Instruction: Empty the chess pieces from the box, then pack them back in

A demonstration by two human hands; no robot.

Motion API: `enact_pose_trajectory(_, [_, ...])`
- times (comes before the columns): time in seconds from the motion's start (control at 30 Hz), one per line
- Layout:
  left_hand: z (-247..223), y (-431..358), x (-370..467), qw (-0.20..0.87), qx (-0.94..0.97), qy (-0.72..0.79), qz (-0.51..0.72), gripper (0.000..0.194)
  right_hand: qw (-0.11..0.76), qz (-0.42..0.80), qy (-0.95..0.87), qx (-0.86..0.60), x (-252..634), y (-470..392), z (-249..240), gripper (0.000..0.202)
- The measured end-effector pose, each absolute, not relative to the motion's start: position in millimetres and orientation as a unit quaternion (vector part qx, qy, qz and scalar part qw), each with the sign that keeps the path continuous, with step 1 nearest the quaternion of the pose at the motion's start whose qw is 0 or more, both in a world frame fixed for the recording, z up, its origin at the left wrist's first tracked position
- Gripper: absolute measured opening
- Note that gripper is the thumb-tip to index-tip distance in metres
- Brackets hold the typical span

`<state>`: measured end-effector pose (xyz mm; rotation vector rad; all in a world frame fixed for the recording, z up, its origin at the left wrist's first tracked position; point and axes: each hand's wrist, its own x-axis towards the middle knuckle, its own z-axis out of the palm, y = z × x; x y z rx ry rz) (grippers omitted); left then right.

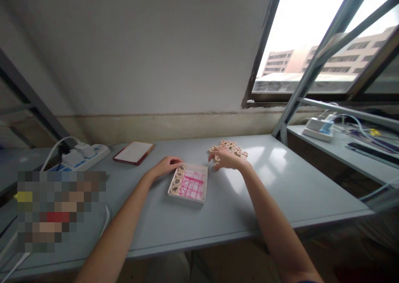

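Note:
A shallow white box (186, 199) lies in front of me, its inside showing a sheet with pink-red lines (193, 185). Round xiangqi pieces (177, 181) with dark characters stand in a column along the box's left side. My left hand (166, 166) is at the box's far left corner, fingers curled against the edge. Over on the right, loose xiangqi pieces (229, 145) are heaped on the table. My right hand (227, 159) hovers at the near side of this heap, thumb and fingers apart, and covers part of it.
A dark-red-edged flat box or lid (134, 153) lies left on the grey table (218, 220). A power strip (90, 156) with plugs and cables is farther left, beside a blurred-out patch. Metal posts (283, 129) rise near the window; another desk (336, 150) holds a second power strip.

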<state>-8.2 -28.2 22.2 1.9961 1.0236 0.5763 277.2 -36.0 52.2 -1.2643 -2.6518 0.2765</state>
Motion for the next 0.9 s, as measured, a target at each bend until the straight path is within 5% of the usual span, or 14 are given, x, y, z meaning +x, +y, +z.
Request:
enact_pose_trajectory(0.37, [30,-30,-12,0.453,0.766,0.405,0.210,0.031,0.224,0.053,-0.899,-0.373,233,-56,59,0.021])
enact_pose_trajectory(0.9, [15,-25,-13,0.459,0.785,0.348,0.230,0.043,0.186,-0.024,-0.916,-0.355,193,-68,37,0.025])
